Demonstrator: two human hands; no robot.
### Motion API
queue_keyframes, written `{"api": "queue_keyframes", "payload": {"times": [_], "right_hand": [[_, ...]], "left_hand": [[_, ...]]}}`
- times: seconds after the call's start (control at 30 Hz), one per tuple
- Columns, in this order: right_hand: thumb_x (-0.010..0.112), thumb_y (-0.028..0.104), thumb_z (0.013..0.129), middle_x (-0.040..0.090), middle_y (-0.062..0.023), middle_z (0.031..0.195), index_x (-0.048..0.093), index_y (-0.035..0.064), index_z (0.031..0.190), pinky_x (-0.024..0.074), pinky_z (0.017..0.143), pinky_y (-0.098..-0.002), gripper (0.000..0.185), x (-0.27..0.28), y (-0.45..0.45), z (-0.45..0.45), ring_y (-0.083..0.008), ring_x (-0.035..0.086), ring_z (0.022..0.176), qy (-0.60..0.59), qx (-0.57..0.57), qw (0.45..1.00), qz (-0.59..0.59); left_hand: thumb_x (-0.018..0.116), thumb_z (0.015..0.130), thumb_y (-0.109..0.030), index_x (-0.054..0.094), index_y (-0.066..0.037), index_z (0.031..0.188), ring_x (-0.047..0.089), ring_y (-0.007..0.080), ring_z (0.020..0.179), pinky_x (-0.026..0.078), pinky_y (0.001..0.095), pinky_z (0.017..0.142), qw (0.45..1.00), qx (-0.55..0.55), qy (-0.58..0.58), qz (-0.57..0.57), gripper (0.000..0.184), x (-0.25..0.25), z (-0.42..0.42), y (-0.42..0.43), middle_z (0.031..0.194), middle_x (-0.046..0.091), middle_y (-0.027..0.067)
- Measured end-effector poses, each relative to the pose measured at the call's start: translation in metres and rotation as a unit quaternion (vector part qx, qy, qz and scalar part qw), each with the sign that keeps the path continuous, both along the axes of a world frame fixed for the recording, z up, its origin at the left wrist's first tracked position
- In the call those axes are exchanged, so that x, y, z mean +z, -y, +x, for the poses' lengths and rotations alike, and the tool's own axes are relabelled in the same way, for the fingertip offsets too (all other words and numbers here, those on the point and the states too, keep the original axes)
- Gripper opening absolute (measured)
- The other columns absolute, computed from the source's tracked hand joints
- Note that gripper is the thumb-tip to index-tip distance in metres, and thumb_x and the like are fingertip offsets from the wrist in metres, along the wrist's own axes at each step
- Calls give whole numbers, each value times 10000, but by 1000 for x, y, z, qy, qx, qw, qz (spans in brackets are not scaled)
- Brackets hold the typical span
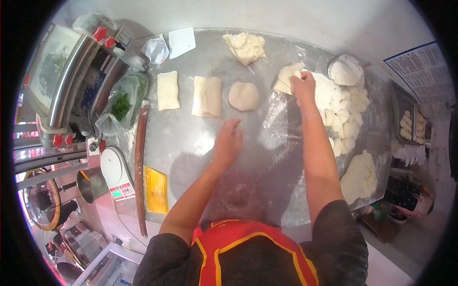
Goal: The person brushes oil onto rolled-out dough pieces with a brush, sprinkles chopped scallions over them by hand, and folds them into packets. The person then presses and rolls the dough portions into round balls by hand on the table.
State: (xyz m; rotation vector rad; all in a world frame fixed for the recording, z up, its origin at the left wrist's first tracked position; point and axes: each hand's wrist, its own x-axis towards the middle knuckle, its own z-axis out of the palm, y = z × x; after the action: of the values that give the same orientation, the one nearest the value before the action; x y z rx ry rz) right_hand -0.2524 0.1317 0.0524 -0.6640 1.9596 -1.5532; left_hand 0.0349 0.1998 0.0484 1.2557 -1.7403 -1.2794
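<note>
My right hand (303,86) is closed on the edge of a folded flat piece of dough (286,76) at the upper right of the metal table (248,176). Nothing is in my left hand (230,138), whose fingers are apart above the table. Just beyond it lie a round dough piece (244,96) and a rectangular folded one (207,97). Another rectangular slab (168,90) is farther left. Right of my right hand, several small dough pieces (344,117) sit beside white flour (323,90).
A rough dough mass (245,47) lies at the back, a large slab (360,177) at the right. At the left are a rolling pin (140,167), yellow scraper (156,189), scale (113,164), bag of greens (121,106) and roller machine (71,78). A flour bag (344,71) stands back right.
</note>
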Motion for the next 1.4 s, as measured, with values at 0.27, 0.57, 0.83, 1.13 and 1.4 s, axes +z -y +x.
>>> {"api": "queue_keyframes", "payload": {"times": [0.27, 0.57, 0.83, 1.13, 1.4], "right_hand": [[553, 198, 873, 571, -211, 1117, 531, 65, 1083, 415, 890, -426, 249, -22, -71, 15, -366, 533, 1040, -416, 187, 875, 162], [440, 211, 932, 341, -197, 1425, 361, 16, 1364, 252, 1059, -490, 480, -32, -183, 161, -402, 309, 1294, -341, 243, 885, 204], [413, 239, 941, 304, -209, 1442, 330, 1, 1383, 150, 1092, -552, 509, -40, -204, 204, -373, 262, 1341, -402, 311, 856, 100], [608, 196, 827, 512, -187, 1228, 492, 23, 1235, 395, 952, -396, 458, -20, -197, 163, -328, 472, 1162, -180, 277, 934, 134], [626, 150, 830, 563, -196, 1175, 526, 38, 1228, 440, 917, -364, 425, -5, -195, 175, -311, 547, 1091, -281, 424, 854, 104]], "left_hand": [[551, 861, -58, 532, -13, 1154, 599, 293, 922, 483, 359, 800, 1000, -19, -10, 3, 297, 3, 1, -19, 1072, 582, 174], [505, 870, -98, 486, 9, 1245, 444, 366, 1202, 359, 419, 1017, 981, -71, 93, -157, 390, -39, 19, -49, 1280, 479, 218], [430, 900, -236, 337, -28, 1396, 232, 350, 1381, 172, 506, 1115, 912, -156, 294, -239, 546, -40, 32, -89, 1476, 265, 205], [513, 873, -191, 445, -12, 1302, 441, 400, 1201, 362, 452, 1004, 992, -43, 94, -73, 470, -23, 59, -54, 1302, 466, 228], [564, 821, -133, 549, 3, 1179, 504, 365, 1122, 423, 431, 928, 966, -163, 198, 15, 383, 8, 61, -59, 1202, 534, 212]]}}
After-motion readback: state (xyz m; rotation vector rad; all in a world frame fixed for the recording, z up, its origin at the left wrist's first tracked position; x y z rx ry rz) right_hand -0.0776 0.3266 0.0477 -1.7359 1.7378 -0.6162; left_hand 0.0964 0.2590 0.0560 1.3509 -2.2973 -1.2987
